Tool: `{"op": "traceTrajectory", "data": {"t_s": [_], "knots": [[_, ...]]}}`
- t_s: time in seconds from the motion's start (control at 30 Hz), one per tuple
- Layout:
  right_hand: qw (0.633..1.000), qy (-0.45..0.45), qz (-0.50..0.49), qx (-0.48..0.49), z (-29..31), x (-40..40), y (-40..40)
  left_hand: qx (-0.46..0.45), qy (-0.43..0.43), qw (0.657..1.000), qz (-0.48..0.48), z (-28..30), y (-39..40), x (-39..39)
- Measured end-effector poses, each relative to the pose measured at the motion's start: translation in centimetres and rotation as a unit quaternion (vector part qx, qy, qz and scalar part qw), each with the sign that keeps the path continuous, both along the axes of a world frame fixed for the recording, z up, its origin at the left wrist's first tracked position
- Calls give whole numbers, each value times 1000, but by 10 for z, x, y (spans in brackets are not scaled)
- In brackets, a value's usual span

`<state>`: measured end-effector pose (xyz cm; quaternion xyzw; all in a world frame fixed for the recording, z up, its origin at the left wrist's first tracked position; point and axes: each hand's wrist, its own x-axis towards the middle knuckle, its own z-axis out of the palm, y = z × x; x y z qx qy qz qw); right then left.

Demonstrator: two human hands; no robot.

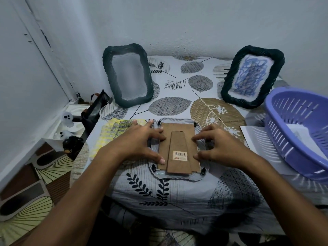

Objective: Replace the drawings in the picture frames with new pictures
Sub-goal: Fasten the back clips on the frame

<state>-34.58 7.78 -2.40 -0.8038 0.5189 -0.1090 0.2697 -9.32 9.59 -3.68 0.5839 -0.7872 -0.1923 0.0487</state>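
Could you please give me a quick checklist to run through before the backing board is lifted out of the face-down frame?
1. Face-down frame lies flat on the cloth: ok.
2. Four black corner clips turned clear of the backing board: cannot tell.
3. Left hand and right hand fingertips at the board's side edges: ok.
4. Yellow drawing lies outside, left of the frame: ok.
5. White sheet of new paper within reach on the right: ok.

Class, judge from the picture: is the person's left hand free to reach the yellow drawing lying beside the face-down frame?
Probably yes: the yellow drawing lies uncovered right beside the left hand, with nothing between them.
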Motion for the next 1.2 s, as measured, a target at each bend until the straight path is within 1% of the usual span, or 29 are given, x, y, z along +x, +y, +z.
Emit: {"op": "traceTrajectory", "data": {"t_s": [0.47,1.0,1.1,1.13,1.2], "knots": [[1000,-8,3,-9,-1,0,1,11,2,1000,4,1,0,0],[1000,-7,3,-11,-2,0,0,-7,3,1000,-3,-2,-4,3],[999,-26,-5,-19,-3,-1,-3,-26,32,999,-2,2,-2,5],[999,-39,-11,-28,-3,-3,-4,-44,51,998,5,5,-2,6],[995,-79,-35,-53,-1,-4,-10,-111,101,988,30,10,-3,7]]}}
